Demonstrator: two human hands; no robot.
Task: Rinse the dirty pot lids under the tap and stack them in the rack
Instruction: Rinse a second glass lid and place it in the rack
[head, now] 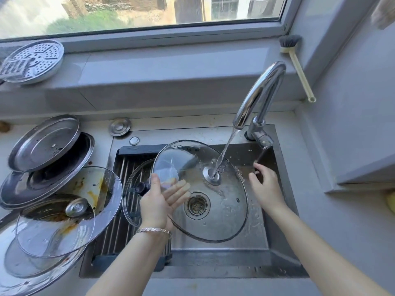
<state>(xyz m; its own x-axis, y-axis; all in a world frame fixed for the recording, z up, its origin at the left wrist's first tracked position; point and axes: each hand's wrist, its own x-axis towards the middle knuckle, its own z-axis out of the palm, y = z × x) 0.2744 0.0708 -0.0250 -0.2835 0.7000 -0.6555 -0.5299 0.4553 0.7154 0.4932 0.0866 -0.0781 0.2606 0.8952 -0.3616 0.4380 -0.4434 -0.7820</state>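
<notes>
Rinses glass lid [224, 212] at frame centre under tap [261, 92] stream; pinches its left rim in left hand [159, 201], thumb above, fingers flat beneath. Right hand [266, 186] loose, empty, beside right rim. Next likely needs draining, then rack [126, 167], centre left.

Racked lid [133, 202] half behind held lid [224, 212]

The tap [259, 92] is bright chrome. The clear lid [183, 154] is colourless glass with a silver centre disc. The stained lid [94, 189] shows orange and dark brown smears. The rack [123, 167] has a black frame and silver rods. The brush [301, 75] is cream with dark grey bristles. The steamer plate [42, 56] is silver, patterned with small holes. The bracelet [154, 230] is silver.
</notes>
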